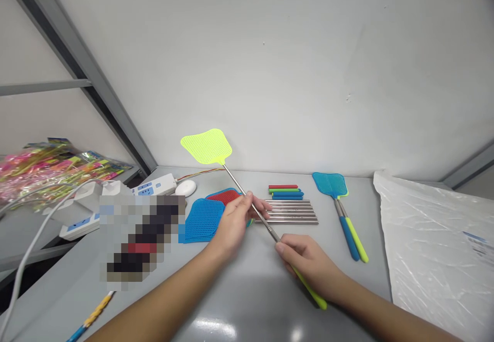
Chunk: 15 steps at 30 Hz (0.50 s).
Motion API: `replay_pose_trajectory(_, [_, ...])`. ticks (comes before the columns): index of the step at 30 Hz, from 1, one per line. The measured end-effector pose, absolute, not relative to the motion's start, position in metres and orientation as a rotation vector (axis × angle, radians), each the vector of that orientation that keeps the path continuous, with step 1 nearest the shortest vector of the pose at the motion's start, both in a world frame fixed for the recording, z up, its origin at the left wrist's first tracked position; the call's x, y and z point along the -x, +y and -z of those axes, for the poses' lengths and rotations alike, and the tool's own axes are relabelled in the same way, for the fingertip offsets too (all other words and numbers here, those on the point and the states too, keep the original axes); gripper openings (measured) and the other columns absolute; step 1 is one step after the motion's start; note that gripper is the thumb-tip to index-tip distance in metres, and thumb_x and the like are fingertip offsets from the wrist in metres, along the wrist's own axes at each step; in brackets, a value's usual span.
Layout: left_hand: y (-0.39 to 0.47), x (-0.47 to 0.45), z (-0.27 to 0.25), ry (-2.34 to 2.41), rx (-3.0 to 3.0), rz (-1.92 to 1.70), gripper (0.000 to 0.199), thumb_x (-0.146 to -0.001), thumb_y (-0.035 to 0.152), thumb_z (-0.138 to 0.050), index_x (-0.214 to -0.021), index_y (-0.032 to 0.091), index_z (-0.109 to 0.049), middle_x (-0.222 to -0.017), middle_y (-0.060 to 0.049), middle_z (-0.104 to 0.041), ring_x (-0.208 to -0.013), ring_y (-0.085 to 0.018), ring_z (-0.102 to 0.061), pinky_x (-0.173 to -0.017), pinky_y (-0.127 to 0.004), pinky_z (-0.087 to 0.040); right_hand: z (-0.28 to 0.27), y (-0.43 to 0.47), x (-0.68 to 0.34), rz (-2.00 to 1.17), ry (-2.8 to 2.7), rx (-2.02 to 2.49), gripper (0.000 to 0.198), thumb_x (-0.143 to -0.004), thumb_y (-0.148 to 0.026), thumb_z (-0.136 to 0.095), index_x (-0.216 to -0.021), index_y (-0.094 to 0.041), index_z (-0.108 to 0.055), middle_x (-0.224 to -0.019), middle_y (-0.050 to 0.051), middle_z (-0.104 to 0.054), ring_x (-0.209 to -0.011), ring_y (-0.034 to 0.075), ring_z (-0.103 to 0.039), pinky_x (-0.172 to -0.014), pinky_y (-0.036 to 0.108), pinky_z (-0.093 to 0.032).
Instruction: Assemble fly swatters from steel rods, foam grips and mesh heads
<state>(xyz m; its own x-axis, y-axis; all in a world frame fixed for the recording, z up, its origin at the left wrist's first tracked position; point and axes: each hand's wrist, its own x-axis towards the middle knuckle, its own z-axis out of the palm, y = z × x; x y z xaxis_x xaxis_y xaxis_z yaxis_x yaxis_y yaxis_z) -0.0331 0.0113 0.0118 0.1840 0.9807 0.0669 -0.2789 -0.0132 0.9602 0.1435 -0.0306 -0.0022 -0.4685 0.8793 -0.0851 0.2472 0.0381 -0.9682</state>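
Observation:
A fly swatter with a yellow-green mesh head, a metal rod and a yellow-green grip slants across the middle, head up to the left. My left hand pinches its rod about midway. Lower down, my right hand is closed around it near the top of the grip. Behind my left hand lie blue mesh heads and a red mesh head. Several metal rods lie side by side beyond my hands, with red, green and blue grips above them.
To the right lie assembled fly swatters with blue and yellow-green grips, then a white plastic sheet. On the left are power strips, a white round object, a cable and packaged colourful goods. A pixelated dark item lies left of my arm.

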Motion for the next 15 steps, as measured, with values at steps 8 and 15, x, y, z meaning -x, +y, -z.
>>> replay_pose_trajectory(8, [0.028,0.057,-0.032,0.885,-0.989,-1.478,0.031,-0.089,0.04,-0.051,-0.069,0.016,-0.057,-0.079,-0.004,-0.065,-0.067,-0.016,-0.06,-0.067,-0.03,-0.048,0.001,-0.032,-0.145,-1.409,-1.881,1.104,0.04,-0.093,-0.04,-0.045,-0.06,-0.019,-0.036,-0.058,-0.005,-0.032,-0.058,0.01,-0.032,-0.054,0.024,-0.026])
replay_pose_trajectory(15, [0.037,0.073,-0.041,0.843,-0.931,-1.635,0.028,-0.089,0.037,-0.053,-0.07,0.016,-0.055,-0.074,-0.002,-0.061,-0.062,-0.014,-0.058,-0.066,-0.028,-0.047,0.001,-0.034,-0.146,-1.383,-1.958,1.111,0.04,-0.092,-0.038,-0.046,-0.06,-0.019,-0.033,-0.06,-0.005,-0.029,-0.059,0.009,-0.031,-0.054,0.024,-0.025])
